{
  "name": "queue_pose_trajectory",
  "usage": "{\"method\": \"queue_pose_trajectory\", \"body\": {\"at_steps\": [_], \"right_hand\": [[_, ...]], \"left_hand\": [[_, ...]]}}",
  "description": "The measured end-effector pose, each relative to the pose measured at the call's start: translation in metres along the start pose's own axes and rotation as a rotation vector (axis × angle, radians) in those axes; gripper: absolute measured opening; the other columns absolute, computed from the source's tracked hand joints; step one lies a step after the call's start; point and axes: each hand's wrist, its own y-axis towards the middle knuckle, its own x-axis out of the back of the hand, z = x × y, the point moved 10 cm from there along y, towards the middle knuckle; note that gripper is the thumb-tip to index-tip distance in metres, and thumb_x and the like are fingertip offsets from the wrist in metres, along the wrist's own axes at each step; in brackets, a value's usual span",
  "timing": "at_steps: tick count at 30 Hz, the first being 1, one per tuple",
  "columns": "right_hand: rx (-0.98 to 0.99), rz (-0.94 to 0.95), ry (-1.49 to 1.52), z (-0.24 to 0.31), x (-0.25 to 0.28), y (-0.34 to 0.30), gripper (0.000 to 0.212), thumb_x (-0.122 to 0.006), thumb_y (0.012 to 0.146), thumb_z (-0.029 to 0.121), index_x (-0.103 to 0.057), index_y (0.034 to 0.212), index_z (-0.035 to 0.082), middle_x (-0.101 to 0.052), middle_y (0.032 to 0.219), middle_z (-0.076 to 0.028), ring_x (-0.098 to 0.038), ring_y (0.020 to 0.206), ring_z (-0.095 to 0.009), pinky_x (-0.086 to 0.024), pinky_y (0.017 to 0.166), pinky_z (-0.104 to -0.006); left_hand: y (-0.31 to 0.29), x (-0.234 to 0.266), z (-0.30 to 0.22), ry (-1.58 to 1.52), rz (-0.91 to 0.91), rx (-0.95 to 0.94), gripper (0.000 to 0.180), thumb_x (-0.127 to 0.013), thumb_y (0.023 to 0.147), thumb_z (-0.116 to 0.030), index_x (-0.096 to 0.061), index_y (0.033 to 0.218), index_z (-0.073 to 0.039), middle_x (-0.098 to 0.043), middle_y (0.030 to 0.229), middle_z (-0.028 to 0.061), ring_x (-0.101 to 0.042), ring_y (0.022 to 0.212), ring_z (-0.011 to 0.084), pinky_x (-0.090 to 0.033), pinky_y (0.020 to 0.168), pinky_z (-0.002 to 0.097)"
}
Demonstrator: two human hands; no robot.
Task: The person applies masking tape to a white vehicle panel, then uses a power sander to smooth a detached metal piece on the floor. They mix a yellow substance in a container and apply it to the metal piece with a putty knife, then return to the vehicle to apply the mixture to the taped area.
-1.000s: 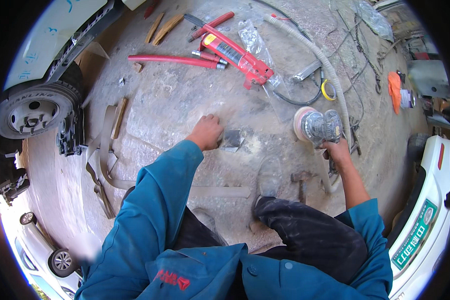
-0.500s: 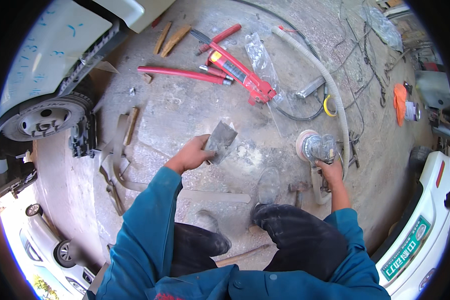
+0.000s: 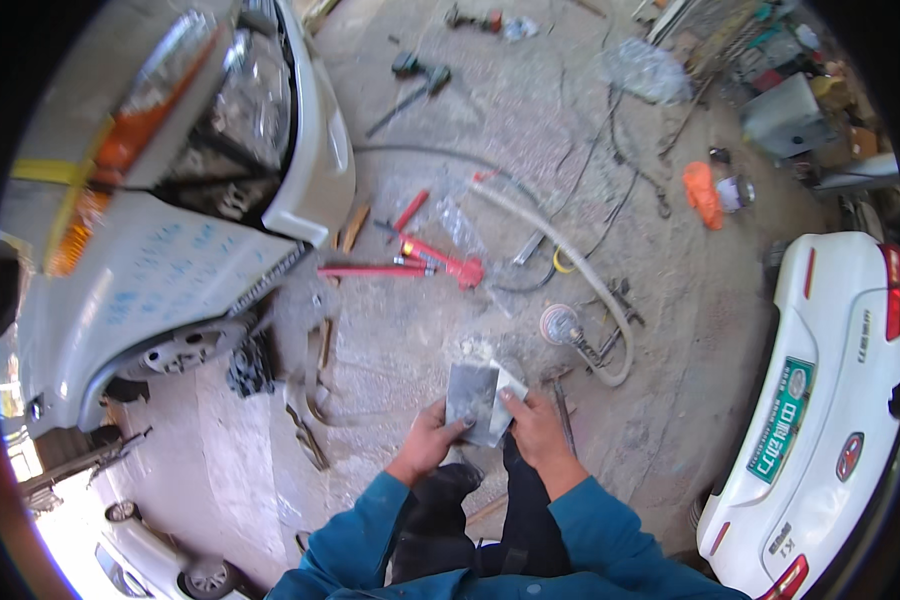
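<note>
A dark grey sheet of sandpaper (image 3: 472, 388) is stretched between my two hands, above my knees. My left hand (image 3: 430, 437) pinches its lower left edge, thumb on top. At the other side, my right hand (image 3: 537, 428) grips a pale piece (image 3: 508, 385) that overlaps the dark sheet. Whether this is a folded-back corner or a second sheet, I cannot tell. Ahead and to the right, a round-pad sander (image 3: 562, 325) lies on the floor, untouched, joined to a pale ribbed hose (image 3: 600, 290).
A red hydraulic jack (image 3: 450, 262) and red bars lie ahead, by wooden sticks (image 3: 354, 230). A truck's front corner (image 3: 200, 250) stands on the left, a white car (image 3: 820, 400) on the right. Cables, an orange glove (image 3: 703, 195) and a hammer-like tool (image 3: 563, 405) lie on the floor.
My right hand has let go of the sander and moved left to the sheet. My left hand has brought the sheet closer to me. The view has tilted up, showing more floor ahead.
</note>
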Motion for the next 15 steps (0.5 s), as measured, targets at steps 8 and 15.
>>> {"method": "queue_pose_trajectory", "body": {"at_steps": [8,15], "right_hand": [[0.538,-0.341,-0.837,0.208,0.006,-0.186,0.037,-0.075,0.103,0.030,-0.076,0.124,-0.001,-0.079,0.092,-0.027,-0.078,0.090,-0.047,-0.058,0.076,-0.0486],[0.442,0.106,-0.515,0.255,-0.050,-0.139,0.038,-0.084,0.095,0.025,-0.076,0.125,0.003,-0.080,0.102,-0.024,-0.080,0.093,-0.036,-0.061,0.084,-0.0458]], "left_hand": [[-0.105,0.008,-0.167,1.183,-0.119,-0.161,0.045,-0.070,0.100,-0.019,-0.058,0.137,0.004,-0.076,0.111,0.0339,-0.077,0.104,0.0496,-0.061,0.091,0.0540],[-0.104,-0.122,-0.286,1.152,0.097,-0.283,0.041,-0.077,0.094,-0.025,-0.064,0.125,-0.002,-0.077,0.107,0.0306,-0.075,0.103,0.0528,-0.059,0.088,0.0568]]}}
